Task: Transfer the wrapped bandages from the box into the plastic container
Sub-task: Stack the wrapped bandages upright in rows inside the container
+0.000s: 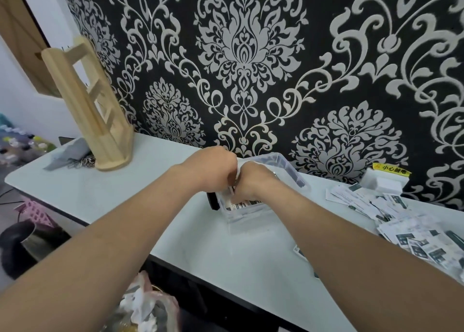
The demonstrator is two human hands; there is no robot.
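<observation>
A clear plastic container (pixel 288 167) stands on the white table (pixel 125 193) near the wall. Both my hands reach down into it side by side. My left hand (pixel 213 167) and my right hand (pixel 253 179) have their fingers closed on wrapped bandages (pixel 244 203), white packets with dark print, packed inside the container. The fingertips are hidden behind the backs of the hands. A loose heap of wrapped bandages (pixel 401 216) lies on the table to the right. A dark edge (pixel 212 201) shows at the container's left side; what it is cannot be told.
A wooden rack (pixel 100 120) stands at the table's back left, with a grey object (pixel 70 152) beside it. A white box (pixel 384 181) with a yellow label sits by the wall at right. A plastic bag (pixel 148 306) hangs below the table's front edge.
</observation>
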